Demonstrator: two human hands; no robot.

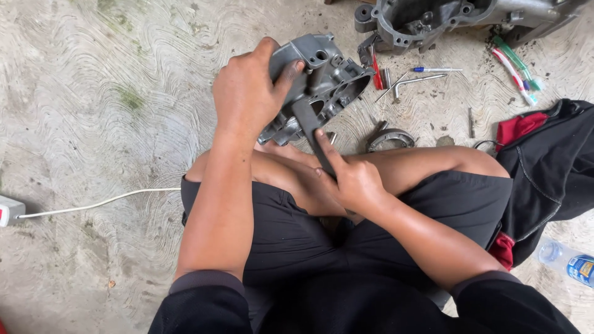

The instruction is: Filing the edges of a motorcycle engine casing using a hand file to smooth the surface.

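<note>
Grey engine casing (322, 80) held above the knees, clamped by left hand (247, 93) at its 9 o'clock edge; flat dark file (312, 133) runs long axis from casing toward 5 o'clock, pinched in right hand (352, 182), forefinger laid along it. Below: bare concrete floor (93, 93), ample room at 9 o'clock; loose tools (414, 79) and larger casing (433, 21) crowded at 1 o'clock.

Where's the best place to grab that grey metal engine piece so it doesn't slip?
Probably by its upper left edge, from the left, as the left hand does: fingers behind the grey casting, thumb in front. That keeps its open face clear for the flat dark tool in the right hand.
</note>
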